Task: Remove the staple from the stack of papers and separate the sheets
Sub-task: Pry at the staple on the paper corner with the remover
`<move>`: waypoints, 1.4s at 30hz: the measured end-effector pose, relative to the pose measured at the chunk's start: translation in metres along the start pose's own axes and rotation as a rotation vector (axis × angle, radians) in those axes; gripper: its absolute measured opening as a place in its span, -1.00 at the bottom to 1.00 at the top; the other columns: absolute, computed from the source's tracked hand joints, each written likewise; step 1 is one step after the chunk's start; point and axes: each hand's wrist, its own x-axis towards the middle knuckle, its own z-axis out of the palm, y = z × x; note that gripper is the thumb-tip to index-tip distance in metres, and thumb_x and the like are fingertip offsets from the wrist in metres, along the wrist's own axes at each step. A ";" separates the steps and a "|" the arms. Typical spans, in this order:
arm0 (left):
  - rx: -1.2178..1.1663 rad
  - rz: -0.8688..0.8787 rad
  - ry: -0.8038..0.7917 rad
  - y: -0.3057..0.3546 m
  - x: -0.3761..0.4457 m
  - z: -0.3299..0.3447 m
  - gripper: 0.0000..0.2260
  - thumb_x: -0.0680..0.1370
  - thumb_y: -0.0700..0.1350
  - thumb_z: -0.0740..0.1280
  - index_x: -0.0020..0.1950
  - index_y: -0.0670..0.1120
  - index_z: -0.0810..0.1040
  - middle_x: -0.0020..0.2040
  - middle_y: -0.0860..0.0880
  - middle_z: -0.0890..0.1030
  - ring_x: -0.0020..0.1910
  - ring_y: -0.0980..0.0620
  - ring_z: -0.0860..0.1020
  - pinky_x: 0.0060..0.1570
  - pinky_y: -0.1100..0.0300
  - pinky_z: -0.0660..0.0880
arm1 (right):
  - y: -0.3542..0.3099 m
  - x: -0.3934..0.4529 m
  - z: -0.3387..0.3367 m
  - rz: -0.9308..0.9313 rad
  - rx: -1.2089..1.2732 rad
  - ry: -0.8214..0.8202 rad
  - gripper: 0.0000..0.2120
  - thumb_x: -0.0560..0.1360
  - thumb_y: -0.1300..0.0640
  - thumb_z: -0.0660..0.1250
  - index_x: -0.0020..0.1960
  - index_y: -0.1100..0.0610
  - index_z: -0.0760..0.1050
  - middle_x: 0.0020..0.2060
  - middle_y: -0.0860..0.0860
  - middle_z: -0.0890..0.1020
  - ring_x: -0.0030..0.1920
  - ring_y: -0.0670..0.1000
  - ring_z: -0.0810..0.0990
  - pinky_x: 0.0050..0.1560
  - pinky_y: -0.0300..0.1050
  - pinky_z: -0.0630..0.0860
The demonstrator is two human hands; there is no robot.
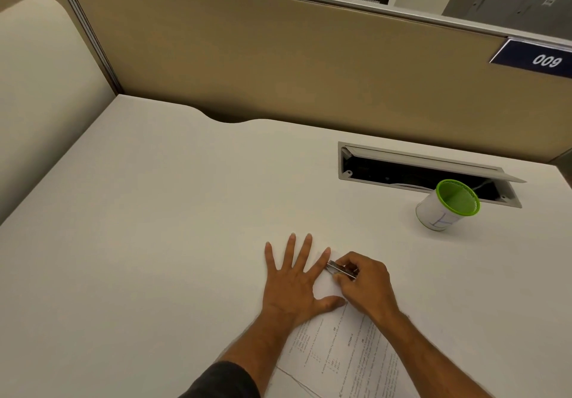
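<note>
Left hand: the left hand (294, 277) is lying flat with fingers straight and spread, pressing down on the far end of the stack of papers (343, 357), thumb stretched toward the right.
Right hand: the right hand (363, 283) is curling its fingers and thumb around a small metal tool (340, 269), pinching it tight, with the shiny tip pointing left and sitting just beside the left index finger.
Staple: too small to make out; the tool's tip is covering that corner.
Stack of papers: it is lying on the white desk (154, 212) at the near edge, right of centre, running from under both hands toward the near side; printed text is showing on the top sheet, and a second sheet's edge is peeking out at the near left.
Cup: a white cup with a green rim (447, 205) is standing well apart at the far right, just beside the open cable tray (427, 174) in the desk.
Backdrop: a tan partition (278, 57) is rising behind the desk, carrying a dark plate reading 009 (535, 58).
</note>
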 end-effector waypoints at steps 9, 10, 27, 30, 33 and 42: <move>0.035 -0.003 -0.014 -0.001 0.001 -0.001 -0.13 0.37 0.63 -0.10 0.59 0.24 -0.07 0.64 -0.04 -0.07 0.60 -0.19 -0.19 0.39 -0.51 -0.23 | -0.003 0.005 -0.001 0.118 0.102 0.016 -0.92 0.37 0.09 0.52 -0.17 0.00 0.64 -0.32 -0.17 0.64 -0.29 -0.12 0.60 -0.24 -0.25 0.52; 0.037 -0.004 -0.017 -0.001 0.001 -0.001 -0.13 0.37 0.63 -0.10 0.59 0.24 -0.08 0.64 -0.04 -0.08 0.60 -0.19 -0.20 0.39 -0.51 -0.23 | -0.003 0.006 -0.002 0.141 0.125 0.017 -0.92 0.35 0.11 0.53 -0.18 0.00 0.66 -0.32 -0.15 0.66 -0.28 -0.11 0.61 -0.25 -0.24 0.52; 0.054 0.003 -0.017 0.000 -0.001 -0.005 -0.15 0.39 0.61 -0.11 0.59 0.22 -0.05 0.64 -0.06 -0.06 0.60 -0.20 -0.16 0.39 -0.52 -0.22 | -0.004 0.021 -0.016 0.520 0.524 -0.129 -0.92 0.31 0.30 0.50 -0.26 0.15 0.68 -0.39 0.17 0.71 -0.48 0.10 0.62 -0.43 -0.12 0.54; 0.055 0.006 -0.020 0.000 -0.001 -0.005 -0.15 0.40 0.60 -0.10 0.59 0.22 -0.05 0.64 -0.06 -0.06 0.60 -0.21 -0.16 0.39 -0.52 -0.20 | -0.002 0.024 -0.017 0.561 0.551 -0.150 -0.94 0.31 0.27 0.51 -0.23 0.17 0.69 -0.36 0.18 0.72 -0.45 0.10 0.64 -0.41 -0.10 0.56; 0.054 0.010 -0.023 -0.001 0.000 -0.005 -0.15 0.40 0.60 -0.10 0.59 0.21 -0.05 0.64 -0.07 -0.05 0.60 -0.22 -0.14 0.39 -0.52 -0.19 | 0.001 0.026 -0.018 0.594 0.582 -0.139 -0.94 0.30 0.26 0.53 -0.23 0.17 0.69 -0.33 0.20 0.72 -0.45 0.11 0.65 -0.42 -0.10 0.57; 0.052 0.004 -0.025 -0.001 0.000 -0.005 -0.15 0.39 0.61 -0.11 0.59 0.23 -0.09 0.64 -0.06 -0.08 0.60 -0.21 -0.17 0.39 -0.51 -0.22 | 0.013 0.009 -0.024 0.309 0.528 -0.135 -0.94 0.42 0.21 0.49 -0.15 0.11 0.62 -0.25 0.11 0.65 -0.37 0.11 0.67 -0.37 -0.10 0.59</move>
